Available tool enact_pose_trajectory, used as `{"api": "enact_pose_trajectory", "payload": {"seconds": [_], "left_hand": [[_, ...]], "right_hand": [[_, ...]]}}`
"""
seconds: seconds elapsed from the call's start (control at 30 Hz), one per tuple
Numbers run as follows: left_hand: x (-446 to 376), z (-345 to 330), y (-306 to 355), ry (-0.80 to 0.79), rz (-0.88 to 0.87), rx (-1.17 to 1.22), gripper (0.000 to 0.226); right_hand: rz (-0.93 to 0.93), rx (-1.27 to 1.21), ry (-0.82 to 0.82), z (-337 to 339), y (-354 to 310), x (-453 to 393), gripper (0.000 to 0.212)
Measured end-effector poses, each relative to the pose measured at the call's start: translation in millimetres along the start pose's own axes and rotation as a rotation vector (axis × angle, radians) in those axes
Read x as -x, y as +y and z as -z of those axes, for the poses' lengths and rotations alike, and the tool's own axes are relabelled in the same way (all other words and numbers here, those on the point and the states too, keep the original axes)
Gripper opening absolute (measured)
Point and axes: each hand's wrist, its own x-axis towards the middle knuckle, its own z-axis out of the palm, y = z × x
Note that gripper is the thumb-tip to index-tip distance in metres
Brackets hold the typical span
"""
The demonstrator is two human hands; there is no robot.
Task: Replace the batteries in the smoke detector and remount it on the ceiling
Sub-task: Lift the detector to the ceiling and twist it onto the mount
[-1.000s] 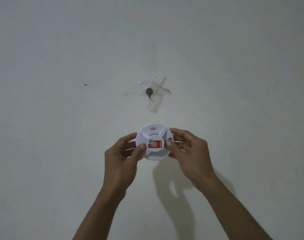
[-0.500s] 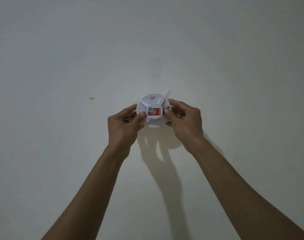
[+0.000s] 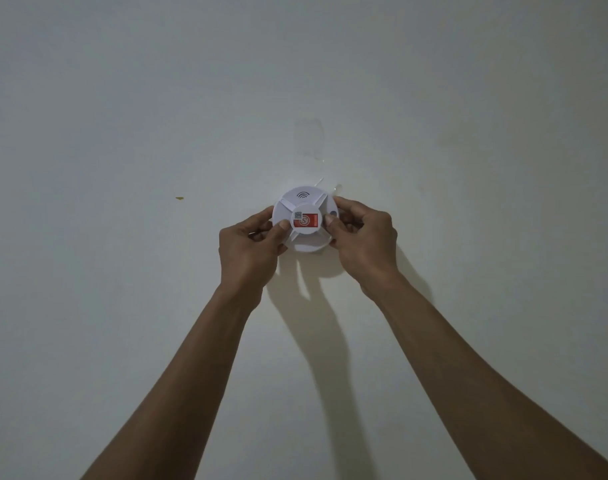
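Note:
A round white smoke detector (image 3: 304, 206) with a red sticker on its centre cap is held up against the white ceiling (image 3: 122, 98). My left hand (image 3: 248, 252) grips its left edge, thumb on the face. My right hand (image 3: 361, 244) grips its right edge, thumb near the centre cap. Bits of clear tape (image 3: 335, 189) stick out from behind the detector's upper right rim. The mounting spot behind it is hidden.
A faint rectangular mark (image 3: 307, 136) shows on the ceiling above the detector. A small yellowish speck (image 3: 180, 198) sits to the left. Shadows of my arms fall on the ceiling below the detector.
Both hands raised the detector up the view to the taped mounting spot and now cover it; my arms are stretched further out.

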Motion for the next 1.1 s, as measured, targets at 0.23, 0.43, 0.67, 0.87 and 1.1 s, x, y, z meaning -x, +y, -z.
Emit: {"api": "enact_pose_trajectory", "payload": {"seconds": [0.23,0.43,0.67,0.87,1.1], "left_hand": [[-0.9,0.0,-6.2,0.031,-0.014,-0.032,0.035],[-4.1,1.8,-5.5,0.047,-0.016,-0.02,0.038],[-1.0,3.1,-9.1,0.023,-0.015,0.019,0.042],[-0.1,1.9,-8.6,0.028,0.007,0.033,0.043],[1.1,1.3,-8.0,0.06,0.001,0.023,0.043]], "right_hand": [[0.022,0.047,0.009,-0.3,1.3,1.0,0.029],[0.03,0.064,0.02,-1.2,-2.3,0.8,0.029],[0.044,0.08,0.024,-1.6,6.6,3.8,0.034],[0.024,0.062,0.015,-1.3,7.4,3.0,0.033],[-0.003,0.041,0.008,-0.5,7.4,2.9,0.033]]}}
